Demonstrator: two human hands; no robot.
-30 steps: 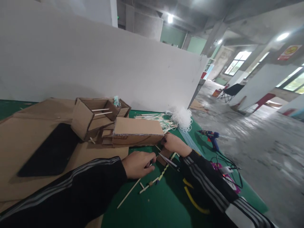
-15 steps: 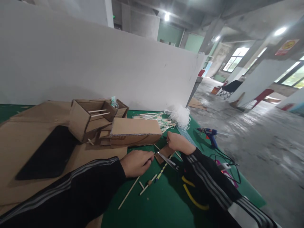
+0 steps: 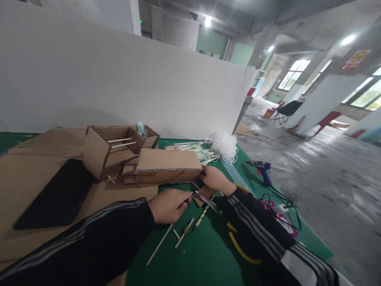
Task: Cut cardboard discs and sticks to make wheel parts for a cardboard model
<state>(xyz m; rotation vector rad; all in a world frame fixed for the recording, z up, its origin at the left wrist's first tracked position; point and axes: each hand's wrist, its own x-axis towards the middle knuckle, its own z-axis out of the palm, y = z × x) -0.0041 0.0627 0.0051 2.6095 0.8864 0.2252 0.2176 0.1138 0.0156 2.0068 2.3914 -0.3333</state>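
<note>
My left hand (image 3: 170, 205) is closed above the green mat, its fingertips pinched on a small pale tip, perhaps a stick end. Close to the right end of the closed cardboard box (image 3: 169, 160) is my right hand (image 3: 216, 178), fingers curled; whatever they hold is hidden. Between the hands lie scissors (image 3: 209, 201) over a small brown cardboard piece (image 3: 200, 199). Below them are a yellow patterned pencil (image 3: 201, 217), a long thin stick (image 3: 160, 244) and a short stick with a brown bead-like piece (image 3: 185, 232).
An open cardboard box (image 3: 98, 155) stands behind a black flat object (image 3: 56, 194) at left. Sticks (image 3: 184, 146), tangled white string (image 3: 224, 147) and a blue glue gun (image 3: 262, 169) lie toward the back and right. A cable crosses the right edge.
My right hand has moved left, to the right end of the closed box. My left hand has barely moved. The view has shifted slightly.
</note>
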